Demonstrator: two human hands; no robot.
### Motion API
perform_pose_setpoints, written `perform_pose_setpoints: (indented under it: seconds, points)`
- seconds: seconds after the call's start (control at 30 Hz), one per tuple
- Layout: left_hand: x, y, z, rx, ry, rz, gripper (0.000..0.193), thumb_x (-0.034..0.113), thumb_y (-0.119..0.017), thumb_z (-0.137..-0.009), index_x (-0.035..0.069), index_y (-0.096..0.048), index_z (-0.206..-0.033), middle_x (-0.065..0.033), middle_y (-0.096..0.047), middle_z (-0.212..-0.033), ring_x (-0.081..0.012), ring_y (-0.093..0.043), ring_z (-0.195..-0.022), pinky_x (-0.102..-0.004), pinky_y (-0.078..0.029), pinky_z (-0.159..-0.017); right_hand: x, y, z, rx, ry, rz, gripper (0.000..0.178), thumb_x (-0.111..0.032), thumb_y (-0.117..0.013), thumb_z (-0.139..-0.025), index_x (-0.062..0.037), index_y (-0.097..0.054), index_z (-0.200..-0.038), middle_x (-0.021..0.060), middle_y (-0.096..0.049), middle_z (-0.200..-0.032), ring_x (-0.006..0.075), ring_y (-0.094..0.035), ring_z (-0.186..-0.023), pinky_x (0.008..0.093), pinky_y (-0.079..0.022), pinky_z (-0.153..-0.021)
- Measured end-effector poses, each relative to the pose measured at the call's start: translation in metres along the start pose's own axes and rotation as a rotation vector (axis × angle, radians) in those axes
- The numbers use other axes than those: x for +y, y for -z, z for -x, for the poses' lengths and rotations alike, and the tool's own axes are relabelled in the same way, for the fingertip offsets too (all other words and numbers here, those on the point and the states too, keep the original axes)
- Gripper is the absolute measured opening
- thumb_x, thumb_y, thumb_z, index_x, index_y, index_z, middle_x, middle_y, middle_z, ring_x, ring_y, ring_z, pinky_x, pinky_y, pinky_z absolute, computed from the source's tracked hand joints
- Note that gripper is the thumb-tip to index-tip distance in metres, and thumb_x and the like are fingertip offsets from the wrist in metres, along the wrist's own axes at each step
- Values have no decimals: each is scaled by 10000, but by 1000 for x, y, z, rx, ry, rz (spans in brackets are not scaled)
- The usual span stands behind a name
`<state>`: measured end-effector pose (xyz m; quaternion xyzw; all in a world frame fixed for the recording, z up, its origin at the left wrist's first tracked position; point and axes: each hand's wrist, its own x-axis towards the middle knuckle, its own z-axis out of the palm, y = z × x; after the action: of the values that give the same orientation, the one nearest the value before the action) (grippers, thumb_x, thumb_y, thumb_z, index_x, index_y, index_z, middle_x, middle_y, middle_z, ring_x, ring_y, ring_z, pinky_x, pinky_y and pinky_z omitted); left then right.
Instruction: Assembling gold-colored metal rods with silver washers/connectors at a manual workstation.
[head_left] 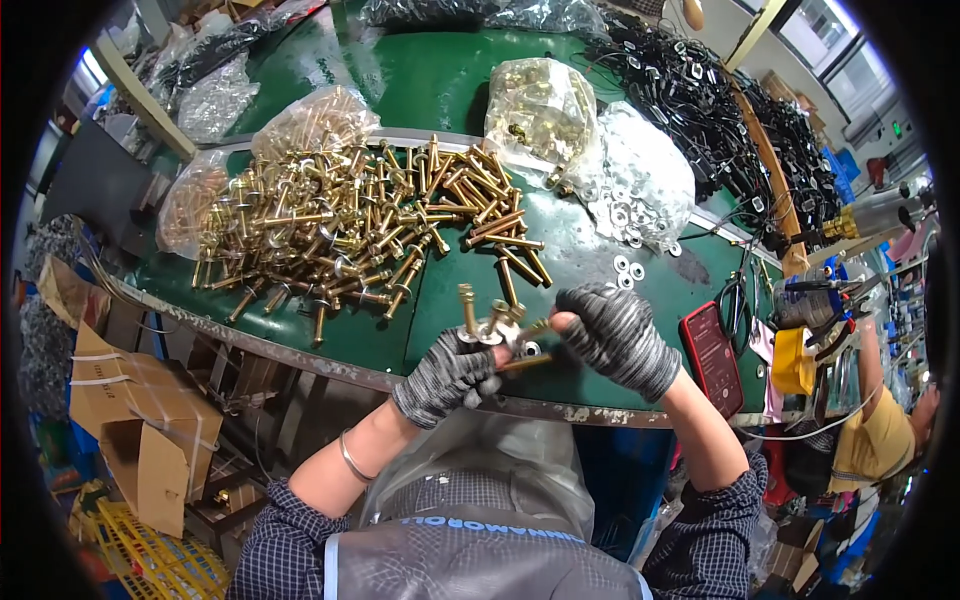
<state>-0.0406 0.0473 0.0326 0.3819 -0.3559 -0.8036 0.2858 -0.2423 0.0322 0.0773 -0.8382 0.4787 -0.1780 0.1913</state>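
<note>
Right of hands [447, 378] [622, 342], phone screen [712, 352] text

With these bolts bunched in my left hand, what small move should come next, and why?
Perhaps steady the left hand: it holds several bolts pointing different ways, while the right hand is close by, seemingly at one bolt's end.

Green table [440, 290]: heaped bolts [320, 215], washers [630, 272], red phone [711, 360].

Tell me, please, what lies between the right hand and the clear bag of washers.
In the head view, a few loose washers lie on the green tabletop between the right hand and the clear bag of washers.
</note>
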Motion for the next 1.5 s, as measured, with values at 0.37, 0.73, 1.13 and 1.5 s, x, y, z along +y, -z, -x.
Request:
perform_pose_setpoints:
  seconds: [0.37,0.73,1.13,1.5]
  points:
    - [-14,7,-8,30,-109,161,219,156,-607,-774,33,-525,-936,-22,-529,-700,-81,-497,-578,-190,-426,-504,-1,-39,4,-200,12,251,233,-198,-586,-700,-48,-542,-872,118,-537,-832,277,-542,-744,345,-448,-650]
    - [-16,12,-5,2,-63,275,201,134,-616,-764,42,-523,-917,-23,-534,-803,-86,-501,-622,-197,-426,-520,1,-5,1,-108,-524,-1201,249,-171,-642,-732,-50,-489,-887,-8,-491,-707,70,-462,-579,206,-370,-457]
    - [-21,17,-10,-81,-67,298,159,158,-593,-794,62,-537,-908,5,-545,-771,-53,-470,-575,-149,-370,-426,75,-21,-53,196,-156,-56,211,-185,-577,-764,-71,-548,-939,96,-560,-775,219,-539,-628,316,-438,-553]
    - [-13,12,-9,-41,-47,322,164,163,-597,-787,65,-526,-897,-13,-504,-671,-68,-433,-511,-174,-324,-407,76,-8,-68,238,-155,155,132,-60,-559,-732,-73,-536,-861,129,-548,-785,250,-564,-713,328,-442,-613]
